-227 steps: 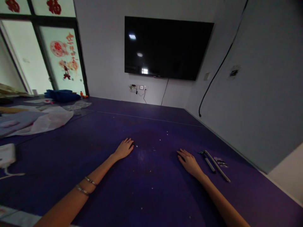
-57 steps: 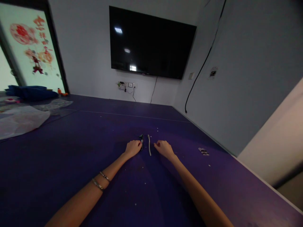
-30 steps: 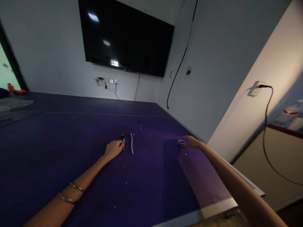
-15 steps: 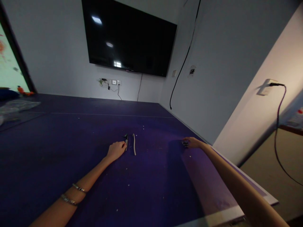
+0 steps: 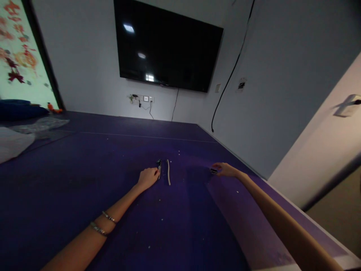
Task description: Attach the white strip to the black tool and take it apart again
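My left hand (image 5: 149, 178) rests on the purple tabletop (image 5: 118, 241), its fingers closed on a slim razor (image 5: 159, 168) with a dark head and silvery handle. Just right of the razor lies a pale, slightly curved stick (image 5: 169, 174), touched by neither hand. Farther right, my right hand (image 5: 227, 169) pinches a small black piece with light stripes (image 5: 213, 171) low over the table. Its exact kind is too small to make out.
Crumpled clear plastic (image 5: 46, 123), a white sheet (image 5: 14, 142), dark blue cloth (image 5: 21, 109) and an orange object (image 5: 53, 109) lie at the far left. Small white specks dot the table. A black cable (image 5: 225, 79) hangs by the right wall; a television (image 5: 169, 45) is mounted ahead.
The view has swung left, so everything sits farther right. My right hand has moved left with the small black piece, nearer the pale stick. My left hand keeps the razor in place.
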Demonstrator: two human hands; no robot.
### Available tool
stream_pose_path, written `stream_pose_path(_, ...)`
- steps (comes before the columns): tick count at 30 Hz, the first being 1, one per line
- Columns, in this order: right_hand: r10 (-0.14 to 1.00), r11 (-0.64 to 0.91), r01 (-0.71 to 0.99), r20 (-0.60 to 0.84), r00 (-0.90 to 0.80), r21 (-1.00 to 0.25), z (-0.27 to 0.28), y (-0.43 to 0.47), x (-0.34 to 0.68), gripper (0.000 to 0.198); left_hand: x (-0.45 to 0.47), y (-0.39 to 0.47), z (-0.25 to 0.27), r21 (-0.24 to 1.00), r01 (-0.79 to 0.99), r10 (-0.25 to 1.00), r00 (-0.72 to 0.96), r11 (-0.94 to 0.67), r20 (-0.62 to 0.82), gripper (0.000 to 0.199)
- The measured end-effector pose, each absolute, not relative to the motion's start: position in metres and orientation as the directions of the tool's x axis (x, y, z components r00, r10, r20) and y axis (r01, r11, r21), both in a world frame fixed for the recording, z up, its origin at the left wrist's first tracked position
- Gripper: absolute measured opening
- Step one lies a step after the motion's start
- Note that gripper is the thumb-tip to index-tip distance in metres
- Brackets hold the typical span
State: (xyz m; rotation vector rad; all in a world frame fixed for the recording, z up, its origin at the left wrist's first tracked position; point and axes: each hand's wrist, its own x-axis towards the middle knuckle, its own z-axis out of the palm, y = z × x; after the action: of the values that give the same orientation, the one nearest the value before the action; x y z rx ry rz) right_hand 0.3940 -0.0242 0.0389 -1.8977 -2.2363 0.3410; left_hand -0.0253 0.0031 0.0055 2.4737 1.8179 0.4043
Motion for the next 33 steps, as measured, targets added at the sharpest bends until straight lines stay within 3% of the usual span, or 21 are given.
stream_pose_path(8, 0.91, 0.396, 0.851, 0.022, -0.414, -0.344, 0.049, 0.007, 0.285, 0.054, -0.024, 0.001, 0.006, 0.205, 0.937, 0.953, 0.249, -0.281, 0.172, 0.042)
stream_pose_path(16, 0.9, 0.414, 0.839, 0.023, -0.435, -0.354, 0.039, 0.033, 0.227, 0.062, -0.024, 0.002, 0.004, 0.214, 0.931, 0.948, 0.26, -0.297, 0.184, 0.041)
stream_pose_path(33, 0.898, 0.417, 0.842, 0.01, -0.441, -0.342, 0.031, 0.04, 0.223, 0.062, -0.026, 0.009, -0.004, 0.198, 0.921, 0.928, 0.289, -0.337, 0.234, 0.041)
